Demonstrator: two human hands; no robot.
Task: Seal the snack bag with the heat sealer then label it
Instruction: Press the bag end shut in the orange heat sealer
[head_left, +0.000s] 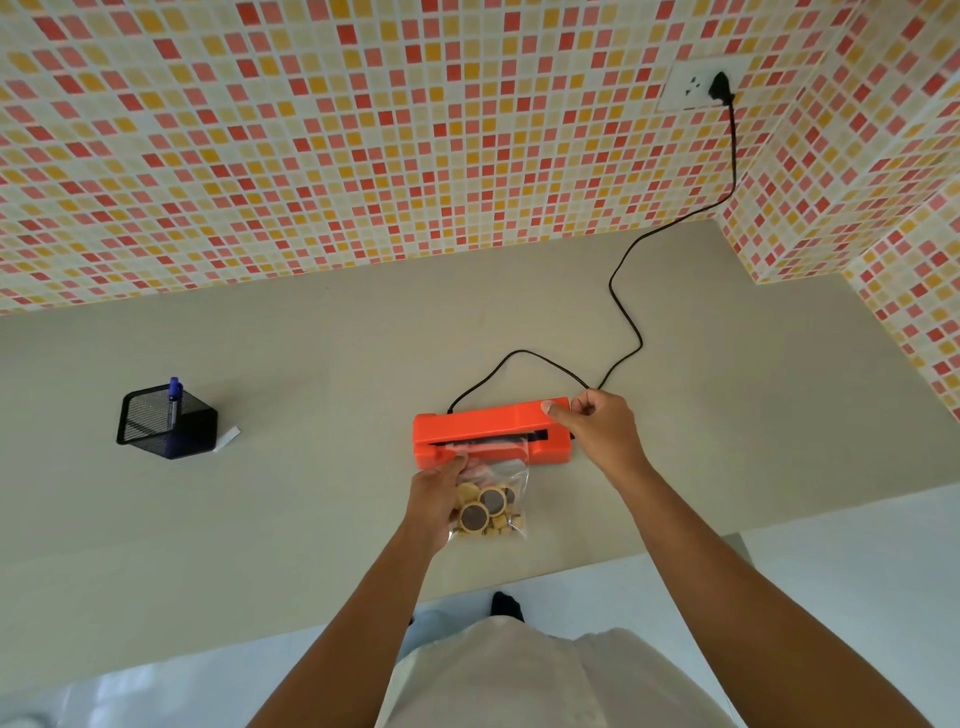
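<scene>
An orange heat sealer (483, 422) lies across the middle of the grey counter (291, 499). Its lid is lifted a little and a dark slot shows under it. A clear snack bag (493, 506) of round biscuits lies in front of the sealer, with its top edge inside the slot. My left hand (435, 496) grips the bag's left side. My right hand (597, 428) holds the sealer's lid at its right end, thumb on top. A small white label (227, 438) lies on the counter to the left.
A black mesh pen holder (165, 423) with a blue marker (174, 397) stands at the left, beside the label. The sealer's black cord (623, 312) loops behind it and runs up to a wall socket (698, 85). A tiled wall rises behind and at the right.
</scene>
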